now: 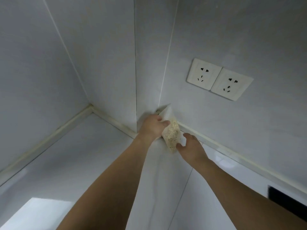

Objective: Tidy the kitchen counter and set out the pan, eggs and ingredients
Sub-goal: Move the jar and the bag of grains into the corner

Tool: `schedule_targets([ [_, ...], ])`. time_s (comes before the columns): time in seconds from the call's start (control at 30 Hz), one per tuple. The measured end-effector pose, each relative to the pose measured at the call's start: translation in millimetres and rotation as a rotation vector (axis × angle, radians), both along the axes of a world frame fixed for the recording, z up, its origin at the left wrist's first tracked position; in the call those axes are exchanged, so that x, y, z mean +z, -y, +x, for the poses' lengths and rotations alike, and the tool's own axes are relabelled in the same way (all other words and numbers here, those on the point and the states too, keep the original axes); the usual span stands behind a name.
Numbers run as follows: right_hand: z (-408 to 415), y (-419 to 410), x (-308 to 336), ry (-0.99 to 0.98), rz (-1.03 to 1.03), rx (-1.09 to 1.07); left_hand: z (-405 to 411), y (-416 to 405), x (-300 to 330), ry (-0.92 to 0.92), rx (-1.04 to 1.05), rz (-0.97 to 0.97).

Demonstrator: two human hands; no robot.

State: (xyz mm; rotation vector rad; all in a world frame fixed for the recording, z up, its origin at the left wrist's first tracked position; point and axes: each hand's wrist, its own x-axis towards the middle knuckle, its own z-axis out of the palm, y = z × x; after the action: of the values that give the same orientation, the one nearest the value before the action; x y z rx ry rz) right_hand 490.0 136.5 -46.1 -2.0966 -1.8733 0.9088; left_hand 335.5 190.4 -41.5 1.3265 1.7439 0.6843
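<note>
While we are reaching to the tabletop's (83, 155) back edge, our left hand (152, 126) is gripping the bag (171, 135) of pale flakes, its fingers (164, 122) curled round the top, and our right hand (191, 146) is touching its lower end with loosely spread fingers, below two wall sockets (219, 78).

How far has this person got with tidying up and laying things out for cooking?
Done: nothing that shows; no pan or eggs are in view on the counter. In hand: the left hand grips a clear bag of pale flakes by the wall corner, and the right hand touches its lower end. Left: seemingly the pan, eggs and other ingredients.
</note>
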Motion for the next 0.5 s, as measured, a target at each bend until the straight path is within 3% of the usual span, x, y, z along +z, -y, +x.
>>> schedule_targets([
  [0.1,0.1,-4.3,-5.3,0.034,0.023,0.026,2.3,-7.8,-7.5,-0.082,0.048,0.049],
  [0.3,-23.9,-16.6,-21.5,0.081,0.092,0.079,-13.9,-9.7,-33.7,0.423,0.416,0.056],
  [0.5,-51.2,-28.0,-37.6,0.198,0.204,0.078,-27.7,-0.6,-50.4,0.508,0.483,0.156],
])
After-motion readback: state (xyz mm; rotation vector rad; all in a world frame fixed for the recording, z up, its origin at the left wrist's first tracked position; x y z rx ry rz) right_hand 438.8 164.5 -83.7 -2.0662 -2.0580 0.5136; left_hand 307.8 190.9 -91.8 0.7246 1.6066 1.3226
